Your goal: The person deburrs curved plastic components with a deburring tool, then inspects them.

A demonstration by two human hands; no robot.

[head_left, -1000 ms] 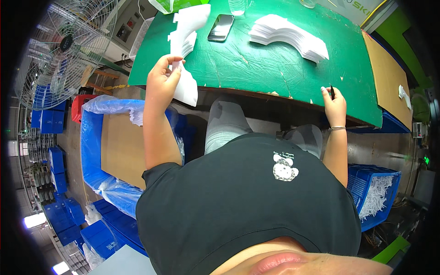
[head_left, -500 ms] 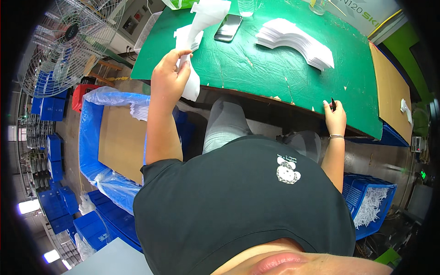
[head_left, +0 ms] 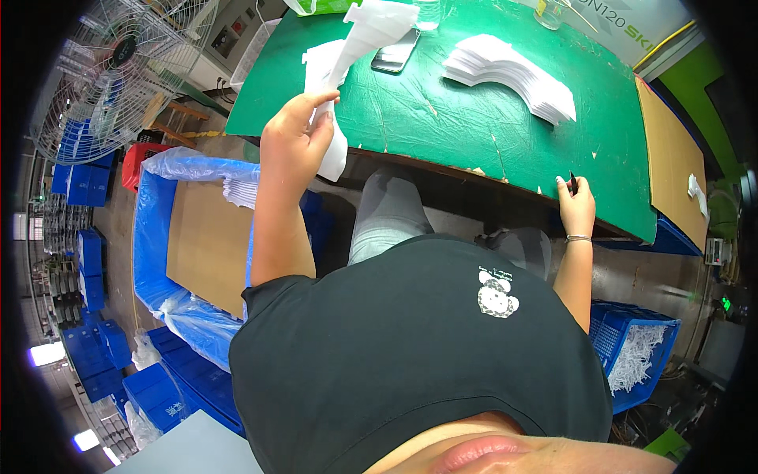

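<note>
My left hand [head_left: 294,142] pinches a thin white curved sheet [head_left: 369,31] between thumb and fingers. The sheet stands up over the table's left side, its lower end hanging past the near edge. Partly hidden behind it, more white sheets [head_left: 320,65] lie on the green table [head_left: 410,118]. At the table's right front edge, my right hand [head_left: 579,209] is closed on a small dark, slim tool [head_left: 573,182]; its exact kind is too small to make out. Beyond that hand sits a neat stack of curved white sheets [head_left: 509,75].
A phone [head_left: 395,52] and a clear cup [head_left: 427,14] are at the back. At the left stands a blue plastic-lined bin [head_left: 154,237] with cardboard and white sheets, near a large fan [head_left: 118,55]. A blue crate [head_left: 612,336] of white scraps stands at lower right.
The sheet in my left hand has tilted, its upper end shifting right over part of the phone. My left hand has moved slightly down and right; my right hand stays almost still.
</note>
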